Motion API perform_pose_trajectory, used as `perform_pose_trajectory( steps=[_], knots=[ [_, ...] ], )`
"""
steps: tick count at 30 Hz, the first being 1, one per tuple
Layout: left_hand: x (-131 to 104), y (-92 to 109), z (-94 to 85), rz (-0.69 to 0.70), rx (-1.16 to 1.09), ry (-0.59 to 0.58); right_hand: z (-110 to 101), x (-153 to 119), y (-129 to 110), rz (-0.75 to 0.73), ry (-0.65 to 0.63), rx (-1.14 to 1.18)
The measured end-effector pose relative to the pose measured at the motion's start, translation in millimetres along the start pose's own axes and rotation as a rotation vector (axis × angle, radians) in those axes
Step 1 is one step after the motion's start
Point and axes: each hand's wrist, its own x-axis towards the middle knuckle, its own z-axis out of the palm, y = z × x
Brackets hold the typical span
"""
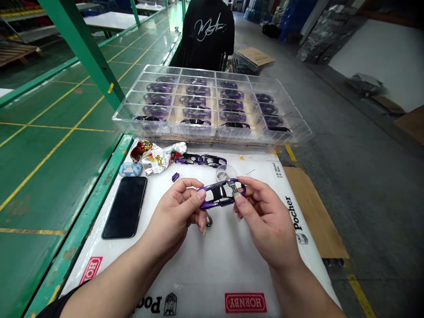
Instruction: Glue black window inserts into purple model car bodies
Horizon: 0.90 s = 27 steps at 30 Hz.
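Note:
A purple model car body (221,194) with black window areas is held over the white table sheet (212,269). My left hand (179,212) pinches its left end between thumb and fingers. My right hand (261,216) grips the right end, and a small silver piece shows at its fingertips. Two more purple car bodies (200,159) lie on the sheet just behind. A small purple bit (175,177) rests near my left fingers.
A clear plastic tray (298,128) with compartments holding several purple car bodies stands at the table's far edge. A black phone (126,206), a blue earbud case (131,169) and a crumpled wrapper (158,157) lie at the left. A person in black (208,33) stands beyond.

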Motion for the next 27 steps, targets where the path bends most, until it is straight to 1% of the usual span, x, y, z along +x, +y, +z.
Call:
perform_pose_trajectory(
  steps=[4, 9, 15, 20, 27],
  knots=[
    [0.6, -1.1, 0.1, -0.024, -0.009, 0.003, -1.2, -0.3, -1.5, -0.025, 0.009, -0.068],
    [-0.2, -3.2, 0.7, -0.051, -0.018, 0.001, 0.3, 0.8, -1.3, -0.045, 0.072, -0.056],
    [2.3, -3.8, 1.3, -0.096, -0.111, -0.008, 2.0, 1.2, 1.2, -0.054, 0.109, -0.031],
    [2.5, -3.1, 1.5, -0.117, -0.156, 0.003, 2.2, 1.8, 2.8, -0.041, 0.083, 0.011],
    [3.2, -5.5, 2.4, -0.133, -0.171, 0.006, 2.7, 2.5, 3.7, -0.083, 0.117, -0.039]
  ],
)
